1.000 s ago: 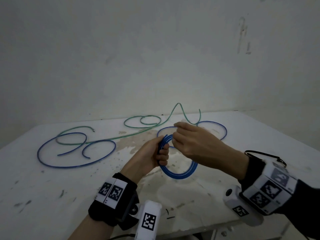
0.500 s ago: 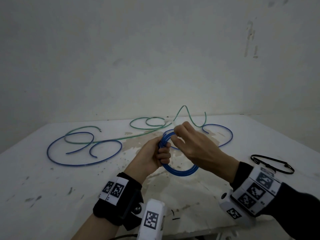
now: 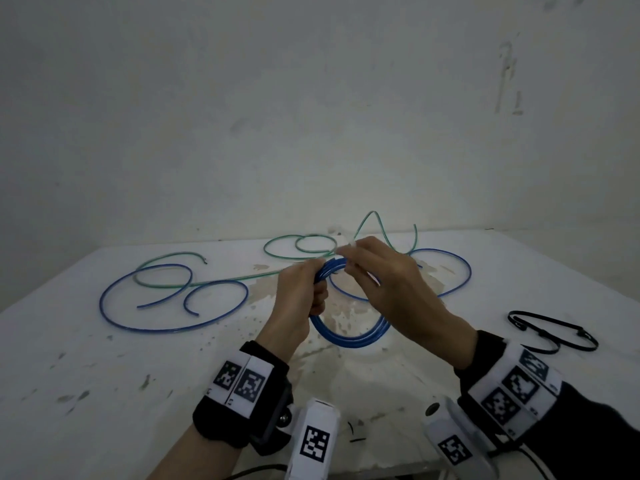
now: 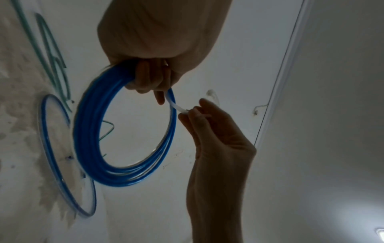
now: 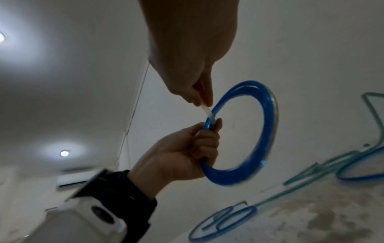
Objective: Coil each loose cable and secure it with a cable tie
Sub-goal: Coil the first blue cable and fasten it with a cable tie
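Observation:
A blue cable wound into a round coil (image 3: 349, 336) (image 4: 93, 131) (image 5: 268, 131) hangs above the white table (image 3: 86, 393). My left hand (image 3: 301, 289) (image 4: 149, 77) (image 5: 193, 144) grips the coil at its upper left, fingers curled round the strands. My right hand (image 3: 381, 275) (image 4: 195, 113) (image 5: 199, 97) pinches a white cable tie (image 4: 176, 105) (image 5: 206, 111) that runs to the coil next to the left fingers. Whether the tie is wrapped round the strands is hidden by the fingers.
A loose blue cable (image 3: 166, 299) and a loose green cable (image 3: 298, 245) sprawl across the far table. Another blue loop (image 3: 450, 268) lies behind my right hand. Black cable ties (image 3: 550, 330) lie at the right. The wall stands close behind.
Both hands and the coil have stayed near the same place; the view has tilted, so the black ties at the right now show. My right fingers have shifted slightly along the coil's top.

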